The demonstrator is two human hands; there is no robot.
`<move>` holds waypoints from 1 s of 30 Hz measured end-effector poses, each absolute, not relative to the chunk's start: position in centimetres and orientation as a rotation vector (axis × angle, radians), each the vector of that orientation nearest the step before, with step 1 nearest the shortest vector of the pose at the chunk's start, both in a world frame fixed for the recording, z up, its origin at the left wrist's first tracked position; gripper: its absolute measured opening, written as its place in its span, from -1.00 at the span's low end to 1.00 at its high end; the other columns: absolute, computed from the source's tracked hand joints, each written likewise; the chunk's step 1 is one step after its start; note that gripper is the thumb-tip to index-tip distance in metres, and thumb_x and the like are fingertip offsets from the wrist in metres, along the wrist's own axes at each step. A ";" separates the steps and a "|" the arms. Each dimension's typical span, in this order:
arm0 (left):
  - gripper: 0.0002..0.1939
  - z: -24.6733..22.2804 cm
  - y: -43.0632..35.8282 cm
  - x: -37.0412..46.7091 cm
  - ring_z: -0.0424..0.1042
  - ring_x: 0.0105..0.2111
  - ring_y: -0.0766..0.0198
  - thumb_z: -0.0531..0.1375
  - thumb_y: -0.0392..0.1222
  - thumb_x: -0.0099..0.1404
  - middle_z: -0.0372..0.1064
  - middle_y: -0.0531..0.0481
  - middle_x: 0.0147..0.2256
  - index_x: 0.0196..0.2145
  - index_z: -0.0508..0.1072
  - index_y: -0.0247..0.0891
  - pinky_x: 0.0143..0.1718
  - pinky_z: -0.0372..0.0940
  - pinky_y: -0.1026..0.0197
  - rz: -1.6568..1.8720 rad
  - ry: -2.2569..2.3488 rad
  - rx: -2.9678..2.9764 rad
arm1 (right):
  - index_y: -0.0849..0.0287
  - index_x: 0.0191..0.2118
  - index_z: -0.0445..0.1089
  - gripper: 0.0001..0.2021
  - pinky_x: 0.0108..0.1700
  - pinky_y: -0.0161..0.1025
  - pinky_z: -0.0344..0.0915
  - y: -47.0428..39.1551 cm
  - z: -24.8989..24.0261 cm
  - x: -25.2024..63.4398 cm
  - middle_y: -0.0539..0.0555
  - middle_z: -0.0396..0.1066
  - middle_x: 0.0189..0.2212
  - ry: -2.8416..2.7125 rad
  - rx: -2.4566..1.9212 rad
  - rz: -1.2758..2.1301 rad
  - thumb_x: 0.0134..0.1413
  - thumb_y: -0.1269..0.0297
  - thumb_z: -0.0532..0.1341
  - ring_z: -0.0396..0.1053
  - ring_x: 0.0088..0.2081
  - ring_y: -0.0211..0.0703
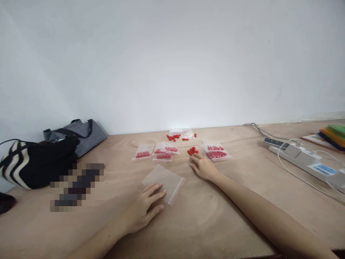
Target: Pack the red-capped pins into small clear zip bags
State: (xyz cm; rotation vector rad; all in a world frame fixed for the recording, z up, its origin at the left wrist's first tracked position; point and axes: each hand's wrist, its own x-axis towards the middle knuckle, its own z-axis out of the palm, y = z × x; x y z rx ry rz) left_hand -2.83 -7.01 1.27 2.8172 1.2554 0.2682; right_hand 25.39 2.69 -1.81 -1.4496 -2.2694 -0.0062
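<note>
My left hand (142,208) lies with its fingers spread over the near left edge of a clear zip-lock bag (163,181), which is flat on the table and looks unfilled. Farther right, my right hand (203,166) rests palm down, fingers apart. Its fingertips are at a small cluster of red peg-shaped pieces (193,150). Several filled zip-lock bags of red pieces lie beyond the hands: one bag (143,151) and an overlapping group (165,151) to the left, and a stack (216,153) to the right.
Loose red pieces (174,137) and more clear bags (182,132) lie by the wall. A striped bag (93,133) and a black bag (51,162) stand at left, near a blurred dark object (81,185). A power strip (304,163) with cables and colored folders (332,136) are at right.
</note>
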 end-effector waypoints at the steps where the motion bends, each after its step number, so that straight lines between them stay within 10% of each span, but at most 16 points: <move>1: -0.61 1.6 -6.6 -2.3 0.18 0.04 0.04 0.01 -0.04 0.26 0.16 -0.07 0.07 0.04 0.25 -0.07 -0.01 0.17 -0.06 0.231 1.264 2.793 | 0.22 -0.08 0.29 -0.70 -0.04 -0.20 0.11 2.7 -1.6 25.4 0.20 0.27 -0.08 -2.228 -1.499 0.041 0.08 0.26 0.03 0.20 -0.04 -0.09; 10: -0.49 2.2 -2.3 -0.1 -0.12 0.16 -0.03 -0.01 0.07 0.25 -0.09 -0.09 0.18 0.13 0.09 -0.07 0.10 -0.09 -0.12 0.090 1.026 2.752 | 0.29 -0.45 0.37 -0.80 -0.21 -0.34 0.14 3.5 -0.8 25.6 0.22 0.34 -0.30 -1.986 -1.818 0.206 -0.04 0.51 0.00 0.31 -0.24 -0.14; 17: -0.55 0.6 -1.8 2.6 0.16 0.01 -0.03 0.07 0.03 0.20 0.18 -0.19 0.02 0.01 0.28 -0.20 0.00 0.06 -0.11 0.336 1.257 2.767 | 0.39 -0.20 0.21 -0.74 -0.28 -0.25 0.15 4.3 -0.1 24.6 0.33 0.30 -0.27 -1.826 -1.977 0.224 -0.12 0.53 0.07 0.31 -0.24 -0.01; 24: -0.44 0.4 -1.3 3.4 -0.08 0.15 -0.01 0.04 0.05 0.21 -0.05 -0.24 0.15 0.09 0.14 -0.29 0.09 -0.04 -0.07 0.309 1.301 2.641 | 0.36 -0.18 0.16 -0.72 -0.37 -0.29 0.15 3.4 1.1 25.8 0.23 0.34 -0.38 -1.753 -1.944 0.331 -0.12 0.54 0.08 0.32 -0.34 -0.08; 30: -0.45 0.5 -2.1 3.4 -0.11 0.16 0.00 0.00 0.06 0.23 -0.08 -0.20 0.17 0.11 0.13 -0.24 0.12 -0.11 -0.08 0.216 1.317 2.629 | 0.27 -0.29 0.25 -0.89 -0.56 -0.42 0.07 0.7 1.6 27.4 -0.06 0.20 -0.60 -1.418 -1.502 1.077 0.01 0.44 0.05 0.14 -0.61 -0.38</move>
